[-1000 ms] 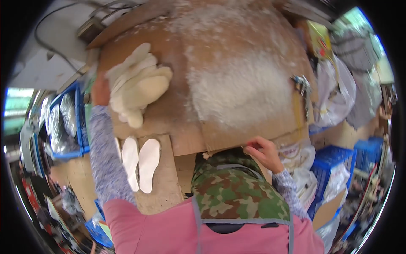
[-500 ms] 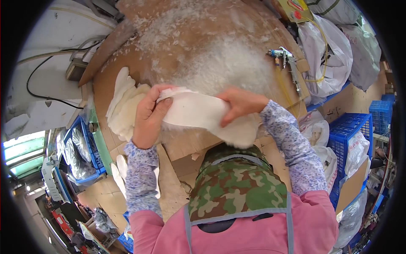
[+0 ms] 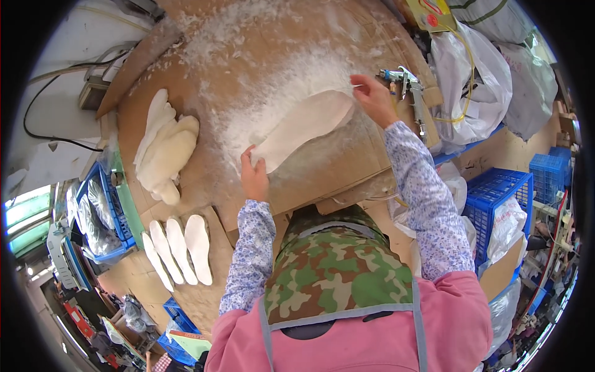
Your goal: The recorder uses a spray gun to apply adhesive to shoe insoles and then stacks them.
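A white insole (image 3: pixel 307 127), smooth side up with fluffy fibres about its edge, lies over white fluff on the cardboard-covered table. My left hand (image 3: pixel 255 178) pinches its narrower near-left end between thumb and finger. At the wider far-right end, my right hand (image 3: pixel 375 102) has its thumb and fingertips closed at the edge. To the left rests a heap of cream fleecy insoles (image 3: pixel 167 152). Several flat white insoles (image 3: pixel 197 248) are lined up on a lower cardboard surface near my left sleeve.
Loose white fluff (image 3: pixel 229 43) covers much of the cardboard table (image 3: pixel 297 186). A metal air gun (image 3: pixel 412 93) with a yellow hose lies at the right edge. Beyond it hang white plastic bags (image 3: pixel 474 87). Blue crates (image 3: pixel 496 192) stand on the right and left.
The insole has moved farther out and turned, its right end now pointing away from me. Both hands have shifted to its ends. The lined-up insoles at lower left have come into full view.
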`<state>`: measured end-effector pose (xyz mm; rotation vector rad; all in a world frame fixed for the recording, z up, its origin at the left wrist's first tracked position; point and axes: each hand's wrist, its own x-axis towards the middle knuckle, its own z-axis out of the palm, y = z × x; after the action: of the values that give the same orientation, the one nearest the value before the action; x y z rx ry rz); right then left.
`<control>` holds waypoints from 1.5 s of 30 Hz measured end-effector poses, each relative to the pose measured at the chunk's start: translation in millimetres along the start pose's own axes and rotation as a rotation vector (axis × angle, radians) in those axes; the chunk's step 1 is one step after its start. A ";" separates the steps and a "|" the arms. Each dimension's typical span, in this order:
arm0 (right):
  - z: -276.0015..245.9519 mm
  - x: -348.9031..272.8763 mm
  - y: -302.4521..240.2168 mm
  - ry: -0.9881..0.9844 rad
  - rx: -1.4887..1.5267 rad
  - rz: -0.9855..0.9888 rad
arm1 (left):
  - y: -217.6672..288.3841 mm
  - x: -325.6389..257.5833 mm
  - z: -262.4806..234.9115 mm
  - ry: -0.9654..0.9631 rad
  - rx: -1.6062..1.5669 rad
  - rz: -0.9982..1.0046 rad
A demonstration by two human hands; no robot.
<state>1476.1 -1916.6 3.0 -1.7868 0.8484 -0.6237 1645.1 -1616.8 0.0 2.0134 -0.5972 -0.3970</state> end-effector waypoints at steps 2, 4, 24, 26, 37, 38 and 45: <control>-18.8 -9.7 7.7 0.123 -0.116 -0.038 | 10.2 -11.1 0.6 0.082 0.104 0.029; -53.2 -26.6 15.5 0.389 -0.228 -0.121 | 21.3 -15.6 -0.7 0.161 0.182 0.124; -136.8 -57.4 49.1 0.253 -0.589 0.357 | 70.8 10.1 129.4 -0.491 0.512 0.753; -138.4 -56.6 36.7 0.336 -0.489 0.403 | 71.9 10.0 127.1 -0.420 0.340 0.644; -129.6 -135.7 -107.4 -0.003 0.403 0.415 | 77.7 6.2 133.2 -0.360 0.523 0.632; -123.4 -134.7 -109.6 -0.096 0.306 0.410 | 78.9 8.6 132.8 -0.328 0.496 0.646; -77.7 -158.7 -117.2 0.050 0.093 0.461 | 64.0 28.6 124.5 -0.253 0.510 0.640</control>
<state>1350.6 -1809.0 135.8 -1.4282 1.1983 -0.3982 1590.1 -1748.7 -5.2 2.1032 -1.5719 -0.1076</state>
